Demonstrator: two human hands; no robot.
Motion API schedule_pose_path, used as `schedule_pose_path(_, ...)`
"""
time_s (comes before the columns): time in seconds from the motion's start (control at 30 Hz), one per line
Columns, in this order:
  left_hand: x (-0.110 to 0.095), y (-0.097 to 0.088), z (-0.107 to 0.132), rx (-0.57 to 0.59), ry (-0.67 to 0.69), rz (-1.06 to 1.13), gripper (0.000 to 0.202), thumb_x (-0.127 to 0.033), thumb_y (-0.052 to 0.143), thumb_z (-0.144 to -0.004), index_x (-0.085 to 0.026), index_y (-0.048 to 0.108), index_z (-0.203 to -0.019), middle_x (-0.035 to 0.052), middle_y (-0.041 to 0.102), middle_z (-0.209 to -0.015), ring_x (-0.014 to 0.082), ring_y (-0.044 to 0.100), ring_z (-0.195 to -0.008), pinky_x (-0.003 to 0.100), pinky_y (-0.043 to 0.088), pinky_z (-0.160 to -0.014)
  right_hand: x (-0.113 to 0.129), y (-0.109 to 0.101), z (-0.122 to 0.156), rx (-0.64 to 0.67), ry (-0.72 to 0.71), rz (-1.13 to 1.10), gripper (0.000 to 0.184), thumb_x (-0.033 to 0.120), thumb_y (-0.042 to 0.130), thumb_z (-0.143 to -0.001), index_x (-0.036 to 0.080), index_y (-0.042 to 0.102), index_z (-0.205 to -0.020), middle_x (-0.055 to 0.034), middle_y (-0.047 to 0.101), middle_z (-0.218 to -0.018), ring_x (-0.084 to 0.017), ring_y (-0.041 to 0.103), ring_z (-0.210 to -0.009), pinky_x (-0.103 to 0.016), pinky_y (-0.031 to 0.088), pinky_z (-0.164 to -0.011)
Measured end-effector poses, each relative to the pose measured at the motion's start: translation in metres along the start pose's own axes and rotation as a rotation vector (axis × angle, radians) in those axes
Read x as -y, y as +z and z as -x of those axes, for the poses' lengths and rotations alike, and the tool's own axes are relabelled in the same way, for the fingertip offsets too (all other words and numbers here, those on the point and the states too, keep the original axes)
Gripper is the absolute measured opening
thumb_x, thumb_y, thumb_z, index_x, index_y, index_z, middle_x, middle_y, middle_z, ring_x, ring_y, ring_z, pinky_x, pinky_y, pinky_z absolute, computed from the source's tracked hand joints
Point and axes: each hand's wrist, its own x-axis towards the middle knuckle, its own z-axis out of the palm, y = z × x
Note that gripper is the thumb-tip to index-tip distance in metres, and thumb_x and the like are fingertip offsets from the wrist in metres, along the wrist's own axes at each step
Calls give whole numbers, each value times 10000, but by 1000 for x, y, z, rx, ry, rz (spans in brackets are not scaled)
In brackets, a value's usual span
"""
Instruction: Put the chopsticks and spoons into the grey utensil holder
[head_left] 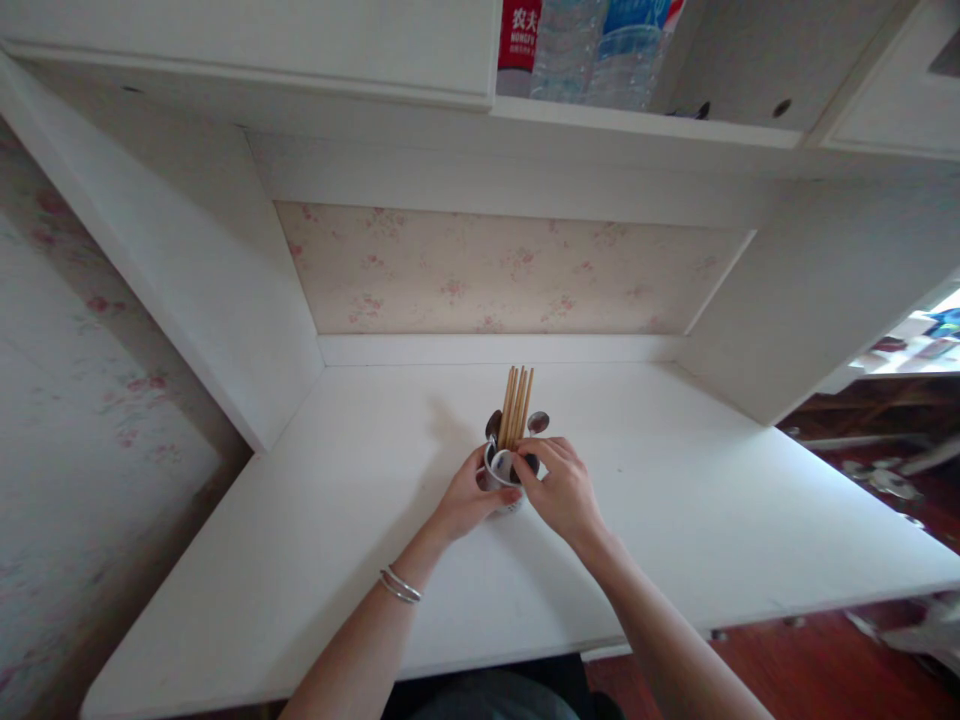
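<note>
A white cup (504,482) stands on the white desktop, with several wooden chopsticks (516,405) upright in it. One metal spoon (493,425) leans out on the left and another metal spoon (538,422) on the right, bowls up. A small white rounded piece (502,462) shows in the cup's mouth; its kind is unclear. My left hand (480,490) is wrapped around the cup's left and front side. At the right rim, my right hand (555,480) has thumb and fingers pinched together by the white piece; what lies between the fingertips is hidden.
The white desktop (360,480) is bounded by side panels and a flowered back wall (487,270). Overhead, an open shelf (652,120) holds plastic bottles (570,50). The desk's front edge runs close to my body.
</note>
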Motion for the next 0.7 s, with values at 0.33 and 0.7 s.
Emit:
schedule_pose_path(0.33, 2, -1, -1, 2, -11, -40, 757, -254, 858, -595, -166, 510, -1262, 127, 626, -1228, 254, 609, -1096, 365, 477, -938, -29, 21, 38, -51, 345, -499, 566, 434, 708, -756, 252, 471, -1237, -97, 562, -1264, -254, 573, -1094, -427, 509, -881)
schedule_pose_path(0.7, 9, -3, 1, 78, 83, -129, 804, -210, 837, -612, -200, 470, -1327, 140, 572, -1311, 287, 557, -1197, 437, 423, -1033, -30, 42, 32, 32, 490, -652, 863, 369, 829, -615, 250, 405, -1358, -108, 601, -1280, -281, 604, -1132, -491, 471, -983)
